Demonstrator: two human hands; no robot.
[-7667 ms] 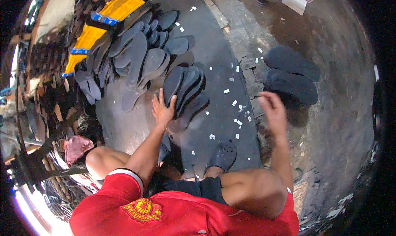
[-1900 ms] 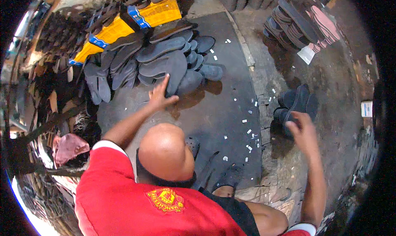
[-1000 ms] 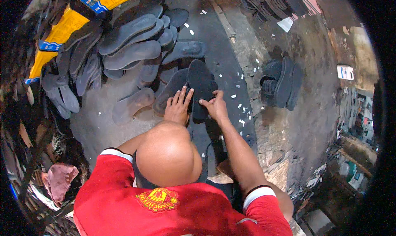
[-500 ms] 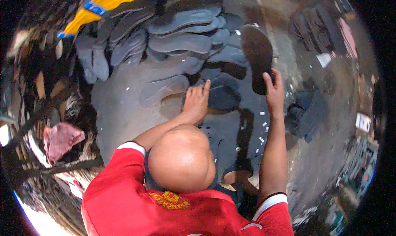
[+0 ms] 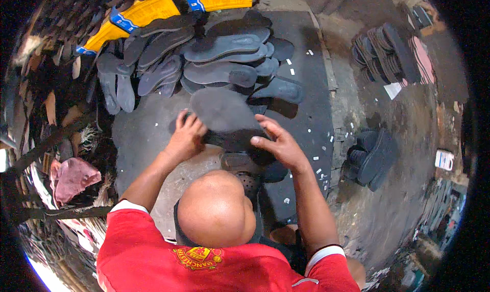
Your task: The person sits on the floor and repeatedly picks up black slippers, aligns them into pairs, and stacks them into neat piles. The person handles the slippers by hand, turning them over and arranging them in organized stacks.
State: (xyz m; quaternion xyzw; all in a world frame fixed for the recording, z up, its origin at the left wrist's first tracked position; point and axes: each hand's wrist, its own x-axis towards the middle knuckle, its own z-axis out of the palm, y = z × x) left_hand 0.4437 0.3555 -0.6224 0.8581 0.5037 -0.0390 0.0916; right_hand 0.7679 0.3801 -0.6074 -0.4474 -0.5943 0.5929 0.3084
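Since half a second ago the right hand point(image 5: 279, 145) has come in from the upper right, where it held a dark sole out at arm's length, to the middle of the frame; the left hand point(image 5: 185, 137) has shifted little. Both hands now close on one dark grey shoe sole point(image 5: 223, 109), lying flat and broad at centre frame: left hand's fingers curled over its left edge, right hand's fingers spread partly open along its lower right edge. Under it sits a darker sole or two, hard to separate in the shadow. Beyond, toward the upper middle, a pile of grey soles point(image 5: 224, 54) overlaps in rows on the dark floor mat point(image 5: 306, 113). Yellow packaging point(image 5: 153, 8) lies at upper left behind the pile. Stack of soles on edge point(image 5: 383, 52) at upper right, a smaller dark stack point(image 5: 372, 156) at right, both well apart from the hands. Pink cloth point(image 5: 71, 177) at left. Small white scraps dot the mat.
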